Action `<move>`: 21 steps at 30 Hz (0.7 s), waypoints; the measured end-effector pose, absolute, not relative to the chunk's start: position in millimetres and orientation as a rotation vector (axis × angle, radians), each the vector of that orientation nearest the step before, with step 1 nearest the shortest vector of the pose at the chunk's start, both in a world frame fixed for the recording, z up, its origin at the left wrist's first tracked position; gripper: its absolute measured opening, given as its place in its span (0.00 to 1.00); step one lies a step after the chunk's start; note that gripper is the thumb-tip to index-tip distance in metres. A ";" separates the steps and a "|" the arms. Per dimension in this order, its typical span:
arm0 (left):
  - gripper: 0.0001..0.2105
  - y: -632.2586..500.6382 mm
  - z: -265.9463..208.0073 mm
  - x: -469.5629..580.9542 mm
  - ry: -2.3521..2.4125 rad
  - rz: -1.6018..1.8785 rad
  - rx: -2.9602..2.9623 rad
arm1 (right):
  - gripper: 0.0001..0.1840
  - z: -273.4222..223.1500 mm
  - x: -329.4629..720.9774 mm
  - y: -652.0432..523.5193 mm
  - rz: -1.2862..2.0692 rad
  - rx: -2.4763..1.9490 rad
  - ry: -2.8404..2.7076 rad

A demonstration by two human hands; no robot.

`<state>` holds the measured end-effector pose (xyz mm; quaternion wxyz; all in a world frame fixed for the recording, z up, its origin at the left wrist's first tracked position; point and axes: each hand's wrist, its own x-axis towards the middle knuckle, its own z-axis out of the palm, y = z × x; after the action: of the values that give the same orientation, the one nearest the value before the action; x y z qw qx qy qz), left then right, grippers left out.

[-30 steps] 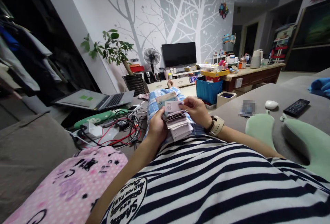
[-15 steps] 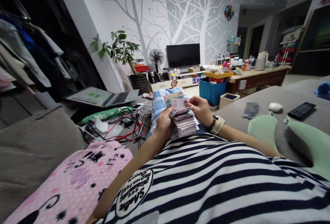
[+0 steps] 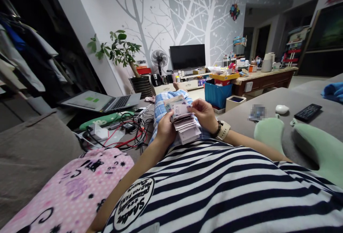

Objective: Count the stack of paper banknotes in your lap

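Head view: the stack of banknotes [image 3: 186,127] sat low over the lap, fanned, its long axis running from about ten o'clock to four. The left hand [image 3: 164,131] clamped it from nine o'clock, thumb pressed across the near edge. The right hand [image 3: 205,115], at one o'clock of the stack, pinched the top note [image 3: 180,110] by its far corner, and that note stood tilted up off the pile.

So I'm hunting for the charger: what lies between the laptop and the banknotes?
Head view: between laptop and banknotes lies a tangle of red and black cables and a green cushion.
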<state>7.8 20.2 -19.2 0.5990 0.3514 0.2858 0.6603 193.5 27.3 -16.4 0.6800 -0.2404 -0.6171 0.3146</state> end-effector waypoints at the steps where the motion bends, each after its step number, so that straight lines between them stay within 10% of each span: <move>1: 0.02 20.2 -19.5 7.5 0.664 1.535 0.821 | 0.36 -15.4 193.3 25.9 0.723 -0.530 -1.392; 21: 0.12 10.2 -16.8 12.5 0.647 1.578 0.806 | 0.47 -9.1 196.4 22.9 0.797 -0.656 -1.439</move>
<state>12.5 10.2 -16.8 0.5870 0.3459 0.2777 0.6772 196.4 22.9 -9.1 0.6329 -0.2866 -0.6292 0.3484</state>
